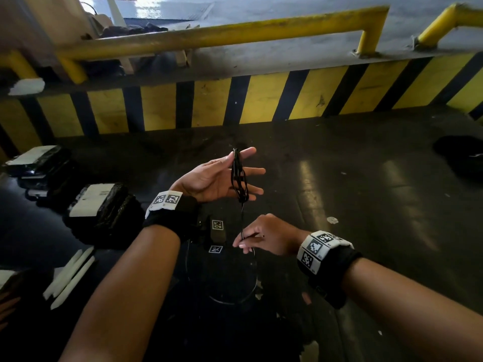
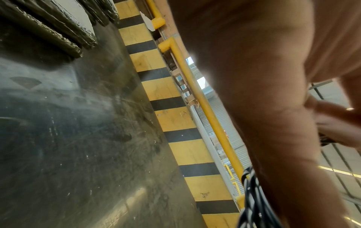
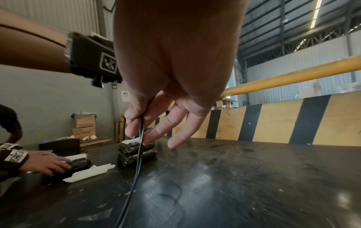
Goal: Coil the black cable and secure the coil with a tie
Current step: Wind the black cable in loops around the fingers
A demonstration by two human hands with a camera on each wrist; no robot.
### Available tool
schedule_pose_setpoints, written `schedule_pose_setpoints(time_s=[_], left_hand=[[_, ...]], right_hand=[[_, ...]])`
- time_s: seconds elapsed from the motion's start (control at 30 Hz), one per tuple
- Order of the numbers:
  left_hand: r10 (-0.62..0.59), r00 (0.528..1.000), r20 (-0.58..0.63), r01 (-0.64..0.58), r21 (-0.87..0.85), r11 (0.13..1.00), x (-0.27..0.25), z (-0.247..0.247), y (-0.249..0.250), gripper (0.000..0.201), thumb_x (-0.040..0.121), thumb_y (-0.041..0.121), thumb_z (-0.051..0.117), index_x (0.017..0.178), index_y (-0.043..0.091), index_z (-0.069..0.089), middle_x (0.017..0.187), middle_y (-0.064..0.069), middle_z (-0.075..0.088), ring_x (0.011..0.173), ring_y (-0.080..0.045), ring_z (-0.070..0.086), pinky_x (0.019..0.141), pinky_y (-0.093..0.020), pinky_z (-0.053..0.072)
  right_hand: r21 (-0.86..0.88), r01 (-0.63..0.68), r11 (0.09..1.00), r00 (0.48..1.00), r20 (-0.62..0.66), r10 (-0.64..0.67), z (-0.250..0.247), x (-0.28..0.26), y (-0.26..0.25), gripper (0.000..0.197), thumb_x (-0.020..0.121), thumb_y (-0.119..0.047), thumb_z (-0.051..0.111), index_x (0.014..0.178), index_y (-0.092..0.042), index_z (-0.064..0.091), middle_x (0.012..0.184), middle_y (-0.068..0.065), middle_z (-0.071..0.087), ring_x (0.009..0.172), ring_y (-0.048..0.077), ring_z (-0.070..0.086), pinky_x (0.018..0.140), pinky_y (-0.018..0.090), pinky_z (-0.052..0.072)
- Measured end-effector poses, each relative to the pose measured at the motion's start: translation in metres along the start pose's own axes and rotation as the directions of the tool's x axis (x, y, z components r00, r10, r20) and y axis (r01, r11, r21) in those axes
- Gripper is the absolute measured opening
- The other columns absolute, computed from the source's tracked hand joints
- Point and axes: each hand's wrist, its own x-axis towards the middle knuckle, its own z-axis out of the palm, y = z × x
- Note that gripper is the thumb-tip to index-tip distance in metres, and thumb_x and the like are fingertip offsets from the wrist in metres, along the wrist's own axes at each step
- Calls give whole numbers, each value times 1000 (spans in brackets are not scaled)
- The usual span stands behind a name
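Low in the frame, our right hand (image 1: 261,237) pinches the thin, limp, light cable (image 1: 239,176) just below the loops wound round the straight, spread fingers of our left hand (image 1: 217,176) at centre, so we would grip the bundle's middle.

The left hand (image 1: 209,178) is raised palm-up, fingers straight and spread, thumb pointing forward. Loops of cable (image 1: 239,176) are wound around those fingers. The right hand (image 1: 264,237) sits lower and nearer the body, palm down, thumb and forefinger pinching the cable's loose strand. Both wrists wear black bands.
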Motion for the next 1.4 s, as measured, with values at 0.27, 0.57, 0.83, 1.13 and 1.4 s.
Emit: schedule_pose_setpoints(time_s=[0.27,0.57,0.83,1.13,1.4], left_hand=[[-102,982,-160,102,-7,995,6,-14,-19,48,95,41,52,141,29,54,149,-26,46,120,-54,56,100,-63,47],[-187,952,-241,208,62,976,3,-17,-44,46,98,36,53,141,17,57,135,-26,58,114,-43,61,108,-70,33],[-272,950,-156,292,127,948,-3,1,-46,65,76,47,81,135,23,64,151,-23,42,126,-58,47,106,-63,41],[-266,961,-75,274,118,955,-7,13,-45,65,84,45,74,143,25,55,153,-20,45,130,-57,44,106,-61,42],[-241,970,-39,242,27,970,-17,11,-43,59,88,41,71,142,24,56,151,-23,46,122,-51,55,107,-63,40]], right_hand=[[-143,-73,987,995,61,82,-23,-14,-29,22,100,-29,59,111,-22,76,81,-6,76,84,4,72,89,27,56],[-475,-82,876,992,43,116,-74,-16,-81,21,100,-25,58,112,-20,74,81,-14,56,70,3,57,70,25,49],[-615,-73,785,996,-77,33,-132,-1,-103,16,96,-17,64,103,-20,77,94,-5,70,79,10,69,74,31,61],[-609,-30,793,989,-132,-64,-154,25,-86,9,88,-17,74,91,-21,81,90,-7,77,82,8,73,78,36,63],[-580,37,814,982,-127,-136,-156,34,-82,10,89,-22,74,94,-20,82,92,-9,79,84,4,72,82,29,61]])
